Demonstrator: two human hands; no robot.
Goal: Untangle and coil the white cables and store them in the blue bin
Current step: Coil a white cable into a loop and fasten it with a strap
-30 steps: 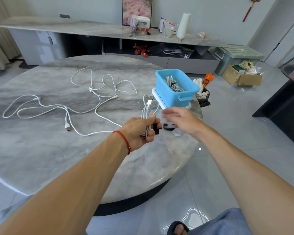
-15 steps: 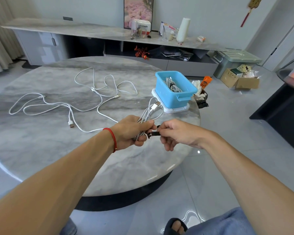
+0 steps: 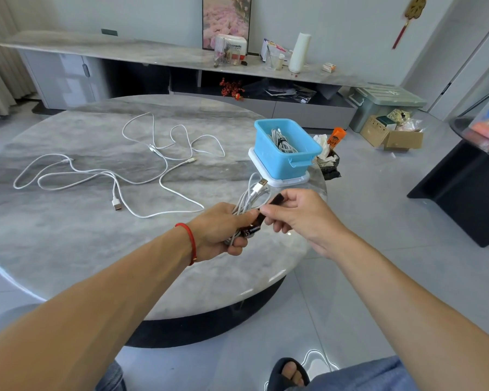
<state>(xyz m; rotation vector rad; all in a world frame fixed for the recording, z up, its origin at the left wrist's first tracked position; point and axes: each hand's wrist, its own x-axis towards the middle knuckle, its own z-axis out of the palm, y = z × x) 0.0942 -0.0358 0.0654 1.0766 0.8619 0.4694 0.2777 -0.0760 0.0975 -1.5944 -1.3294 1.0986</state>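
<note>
So far one coiled cable [image 3: 282, 141] lies in the bin [image 3: 287, 162] near the right edge of the tabletop [image 3: 68, 235]. The left hand [image 3: 223, 230] grips a second coil [image 3: 250, 200], while the right hand [image 3: 297, 214] pinches a black strap [image 3: 266, 214] to tie it, I think. Two loose cables [image 3: 141, 170] wait tangled at the left side, well apart from the bin.

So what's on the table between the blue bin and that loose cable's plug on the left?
In the head view, only white cable loops on marble between blue bin and plug.
</note>
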